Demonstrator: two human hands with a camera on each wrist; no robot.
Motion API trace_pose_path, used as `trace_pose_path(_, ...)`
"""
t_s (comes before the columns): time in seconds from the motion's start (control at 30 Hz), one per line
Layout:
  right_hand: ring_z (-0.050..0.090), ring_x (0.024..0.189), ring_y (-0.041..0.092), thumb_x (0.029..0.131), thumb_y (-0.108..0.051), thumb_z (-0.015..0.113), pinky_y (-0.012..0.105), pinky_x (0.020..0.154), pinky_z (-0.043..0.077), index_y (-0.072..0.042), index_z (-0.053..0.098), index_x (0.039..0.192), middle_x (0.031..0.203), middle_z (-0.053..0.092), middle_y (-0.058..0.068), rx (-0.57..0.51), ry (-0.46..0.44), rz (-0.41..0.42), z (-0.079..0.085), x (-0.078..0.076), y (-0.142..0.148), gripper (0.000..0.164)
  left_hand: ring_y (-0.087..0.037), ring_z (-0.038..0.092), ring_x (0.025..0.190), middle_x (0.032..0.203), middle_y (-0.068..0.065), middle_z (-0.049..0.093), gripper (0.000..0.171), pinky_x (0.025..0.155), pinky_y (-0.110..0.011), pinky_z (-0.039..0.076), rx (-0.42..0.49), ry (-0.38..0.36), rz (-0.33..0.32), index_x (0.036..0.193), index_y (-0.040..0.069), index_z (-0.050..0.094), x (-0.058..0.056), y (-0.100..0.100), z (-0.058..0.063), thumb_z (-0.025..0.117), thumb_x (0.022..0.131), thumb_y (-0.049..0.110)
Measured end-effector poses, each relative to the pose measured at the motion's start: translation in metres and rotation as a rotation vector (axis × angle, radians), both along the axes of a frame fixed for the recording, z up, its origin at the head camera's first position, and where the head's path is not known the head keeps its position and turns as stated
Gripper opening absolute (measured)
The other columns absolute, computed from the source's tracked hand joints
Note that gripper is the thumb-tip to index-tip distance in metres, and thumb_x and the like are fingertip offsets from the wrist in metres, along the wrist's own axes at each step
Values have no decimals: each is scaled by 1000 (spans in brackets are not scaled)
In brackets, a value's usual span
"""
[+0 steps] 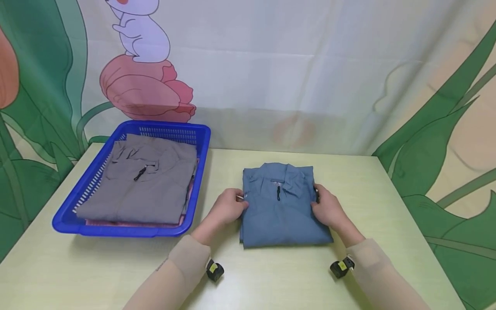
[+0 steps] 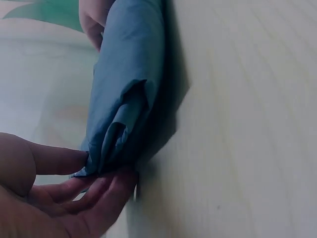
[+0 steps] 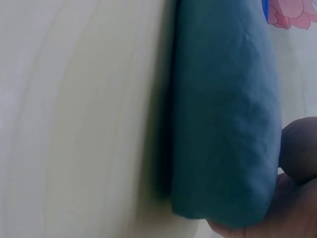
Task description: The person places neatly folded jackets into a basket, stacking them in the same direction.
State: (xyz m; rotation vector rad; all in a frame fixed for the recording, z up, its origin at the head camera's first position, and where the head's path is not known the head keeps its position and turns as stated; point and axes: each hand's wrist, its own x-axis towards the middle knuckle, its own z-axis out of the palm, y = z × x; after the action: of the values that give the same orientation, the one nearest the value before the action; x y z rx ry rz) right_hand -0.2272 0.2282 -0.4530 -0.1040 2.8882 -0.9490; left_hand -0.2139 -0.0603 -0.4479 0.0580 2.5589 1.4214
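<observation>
The flat, folded, blue-grey cloth shirt (image 1: 286, 219) is lying to the right of the person's left grip (image 1: 228, 206) and to the left of the right grip (image 1: 327, 206), so it is sitting right between them. Neither grip is being nearer, since both are touching its side edges. The shirt is looking almost square, so I cannot tell its long way for sure, but its collar is pointing away from the person, past both grips. A thin black zip pull (image 1: 278, 193) is lying near the collar. The left grip is pinching the left edge, with the thumb pressing on top and the fingers bending under. The right grip is pinching the right edge, with its thumb on top too and its fingers mostly hiding. Both arms are reaching in from the near side and leaning out, and the hands are facing each other. The shirt is lying low at the pale, wood-look tabletop (image 1: 279, 275). Left of the left grip, a blue plastic basket with slotted walls (image 1: 128, 230) is holding a folded grey cloth shirt (image 1: 155, 193), and pink cloth (image 1: 93, 223) is peeking out below.
</observation>
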Motion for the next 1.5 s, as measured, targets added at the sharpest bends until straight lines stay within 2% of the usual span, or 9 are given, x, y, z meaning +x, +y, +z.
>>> trace_pose_path(0.2,46,133,49,97,5,48,60,108,40,12,31,152,142,47,38,-17,21,-3,-2,1,-2,59,-27,63,102,114,-21,67,34,87,-38,53,94,-49,12,128,-14,59,-2,1,-2,63,98,1)
trace_pose_path(0.33,46,134,49,96,5,49,60,108,39,13,32,152,142,48,38,-18,32,-1,-3,2,-2,58,-29,62,103,115,-21,64,36,86,-38,53,122,-89,29,130,-13,55,-1,2,-4,63,98,0)
trace_pose_path(0.5,45,134,49,96,5,50,60,110,37,12,31,153,142,47,38,-44,43,0,-6,0,-1,61,-31,63,106,116,-23,65,35,85,-38,53,163,-82,58,130,-10,53,-2,3,-8,63,97,0)
trace_pose_path(0.73,43,136,50,93,5,54,60,110,37,10,26,155,144,44,39,-76,49,-8,-9,1,-1,68,-28,67,97,116,-24,65,41,78,-38,56,247,-95,96,135,-3,48,-3,6,-8,65,98,4)
trace_pose_path(0.9,46,133,50,91,6,55,60,108,39,8,26,155,142,46,39,-81,58,-11,-10,3,-2,71,-29,67,95,113,-24,66,49,81,-40,56,272,-93,117,140,-4,45,-4,8,-7,67,98,6)
trace_pose_path(1.1,48,132,49,92,7,56,60,106,41,6,27,156,142,47,37,-134,52,-5,-6,7,-5,71,-35,59,110,120,-24,60,57,93,-48,50,253,-89,161,145,-3,42,-3,8,-8,69,98,11)
trace_pose_path(1.37,59,109,42,91,10,60,54,93,48,3,30,156,125,56,30,-215,92,-14,5,13,-6,72,-37,60,116,127,-25,61,61,98,-51,49,289,-94,181,149,-2,41,-4,8,-7,70,97,7)
trace_pose_path(1.5,58,108,41,90,10,62,52,92,48,4,29,156,125,56,29,-262,89,-21,7,13,-4,74,-37,59,120,130,-26,60,62,102,-51,47,312,-123,171,150,-6,41,-4,8,-6,70,97,8)
